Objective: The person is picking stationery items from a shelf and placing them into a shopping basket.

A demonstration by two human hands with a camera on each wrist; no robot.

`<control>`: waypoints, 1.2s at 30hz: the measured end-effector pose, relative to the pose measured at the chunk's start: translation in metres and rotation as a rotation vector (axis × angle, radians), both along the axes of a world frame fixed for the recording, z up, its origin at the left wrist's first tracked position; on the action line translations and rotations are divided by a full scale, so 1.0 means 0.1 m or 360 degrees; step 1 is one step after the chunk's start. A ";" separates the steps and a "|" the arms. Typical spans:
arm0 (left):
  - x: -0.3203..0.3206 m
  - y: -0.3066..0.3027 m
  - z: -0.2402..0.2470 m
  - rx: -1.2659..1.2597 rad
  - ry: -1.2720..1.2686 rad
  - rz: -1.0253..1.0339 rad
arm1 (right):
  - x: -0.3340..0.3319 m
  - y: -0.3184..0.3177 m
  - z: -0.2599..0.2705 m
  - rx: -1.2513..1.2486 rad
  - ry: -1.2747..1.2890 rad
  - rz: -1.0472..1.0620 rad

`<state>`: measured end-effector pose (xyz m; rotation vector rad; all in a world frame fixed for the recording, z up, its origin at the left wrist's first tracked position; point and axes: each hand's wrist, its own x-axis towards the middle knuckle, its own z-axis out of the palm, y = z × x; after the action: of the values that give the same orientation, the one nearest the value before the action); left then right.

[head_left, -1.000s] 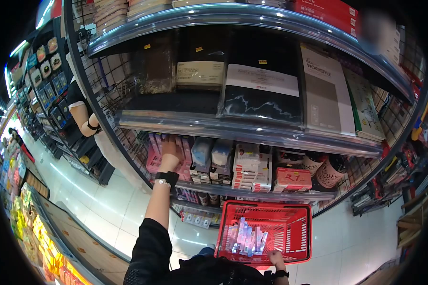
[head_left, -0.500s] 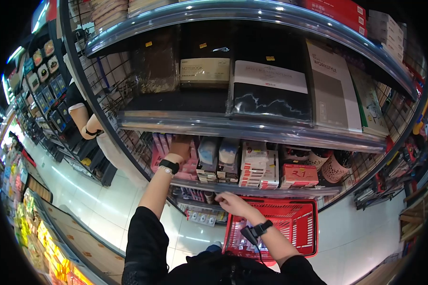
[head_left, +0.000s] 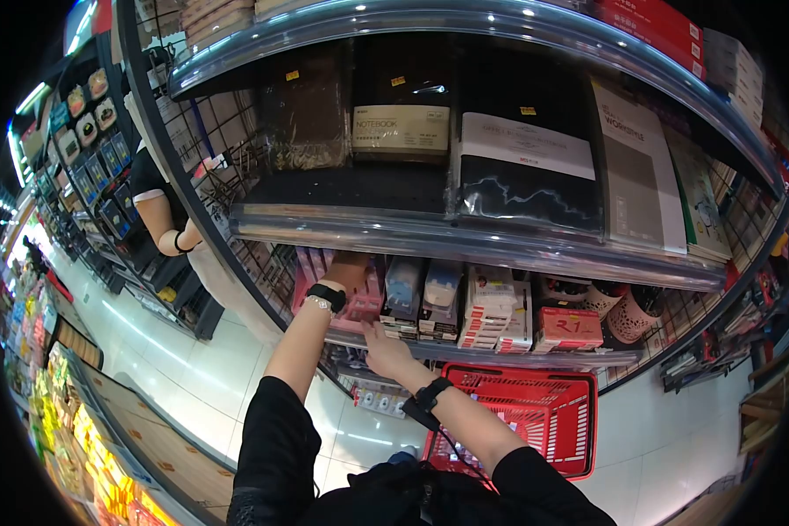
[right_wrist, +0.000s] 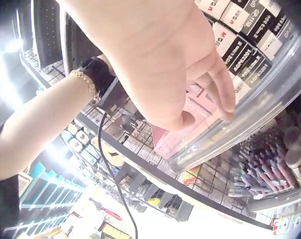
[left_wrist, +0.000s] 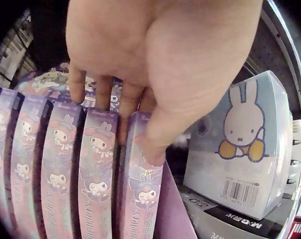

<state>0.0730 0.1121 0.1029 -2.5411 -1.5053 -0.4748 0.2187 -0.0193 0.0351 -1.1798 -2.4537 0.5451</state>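
Note:
In the left wrist view a row of slim pink-purple boxes (left_wrist: 98,169) with cartoon characters stands upright. My left hand (left_wrist: 155,55) reaches over the row from above. Its thumb lies on the right side of the end slim box (left_wrist: 143,199), and its fingers go down behind it, pinching it. In the head view this left hand (head_left: 348,270) is under the notebook shelf. My right hand (right_wrist: 175,74) is at the shelf's front edge, fingers loosely bent, fingertips right by the pink display box (right_wrist: 193,119) that holds the row.
A box with a white rabbit (left_wrist: 240,119) stands right of the row. The notebook shelf's edge (head_left: 465,241) overhangs my left hand. A red basket (head_left: 579,430) hangs low in front of me, partly behind my right arm. Another person's arm (head_left: 162,228) is beyond the rack's left side.
My right hand has risen from the basket and moved left to the shelf edge beside my left hand. The left hand stays among the slim boxes, reaching deeper.

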 end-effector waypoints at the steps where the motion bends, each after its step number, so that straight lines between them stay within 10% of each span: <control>1: 0.00 0.02 0.00 -0.0069 -0.0015 0.0000 | -0.07 0.02 -0.05 0.0020 -0.0061 -0.0085; 20: 0.08 -0.15 0.48 -0.0715 -0.0193 0.0137 | -0.21 0.14 0.06 -0.0049 -0.0417 -0.0221; 36: -0.55 0.02 0.30 0.0003 -0.0041 0.0340 | -0.18 0.12 0.09 -0.0121 -0.0449 -0.0166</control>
<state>0.0178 0.1137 0.1333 -2.3449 -1.7586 -0.4786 0.2006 -0.0071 0.0441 -1.4972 -2.6013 0.4731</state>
